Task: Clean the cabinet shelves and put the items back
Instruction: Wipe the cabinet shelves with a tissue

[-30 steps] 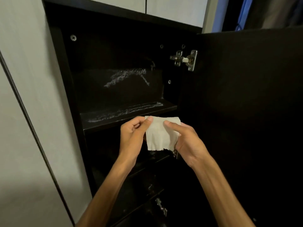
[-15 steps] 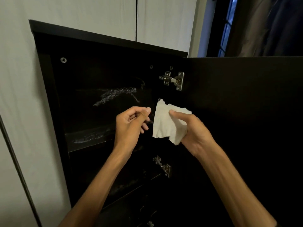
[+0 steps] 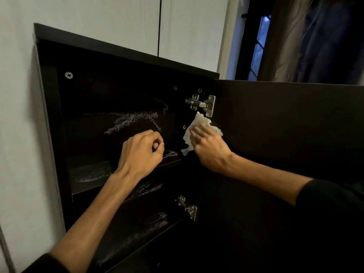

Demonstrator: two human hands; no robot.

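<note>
A dark cabinet stands open with its door swung out to the right. My right hand presses a crumpled white tissue against the cabinet's inner right side, just under the upper hinge. My left hand hovers in front of the top shelf, fingers curled in and holding nothing. White dusty smears mark the back panel and the shelves below. No items are on the visible shelves.
A lower hinge sits on the right side wall below my right arm. A white wall borders the cabinet on the left. White upper cupboard doors sit behind, and a dark window with a curtain is at upper right.
My right hand has lifted the tissue up and to the right, from mid-air to the cabinet's side under the upper hinge. My left hand let go of the tissue and curled shut.
</note>
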